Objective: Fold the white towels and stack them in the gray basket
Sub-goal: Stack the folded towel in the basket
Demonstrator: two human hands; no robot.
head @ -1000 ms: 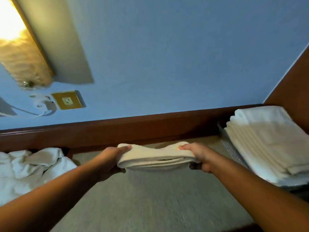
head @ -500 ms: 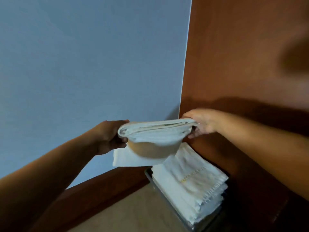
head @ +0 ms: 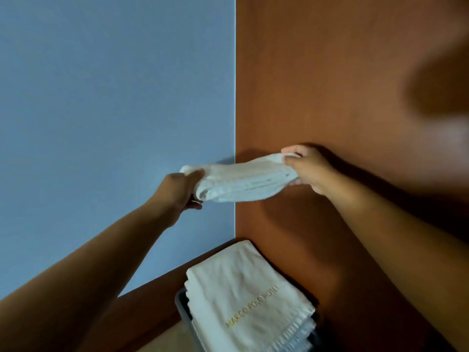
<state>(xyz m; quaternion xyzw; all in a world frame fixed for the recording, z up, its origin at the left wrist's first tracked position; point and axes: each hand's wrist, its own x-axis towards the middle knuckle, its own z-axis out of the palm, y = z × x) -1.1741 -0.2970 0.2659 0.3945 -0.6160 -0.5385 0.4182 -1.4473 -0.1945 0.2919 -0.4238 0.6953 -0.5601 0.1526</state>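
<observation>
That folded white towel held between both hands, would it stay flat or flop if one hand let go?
Probably floppy: the folded towel sags between the left hand and right hand. Released at one end, its layers would likely fall open. It seems light, since grips at the ends carry it.

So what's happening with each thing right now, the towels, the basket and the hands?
folded towel: held in the air by both ends
left hand: grips the towel's left end
right hand: grips its right end
towel stack: folded, in the basket
gray basket: holds the stack
</observation>
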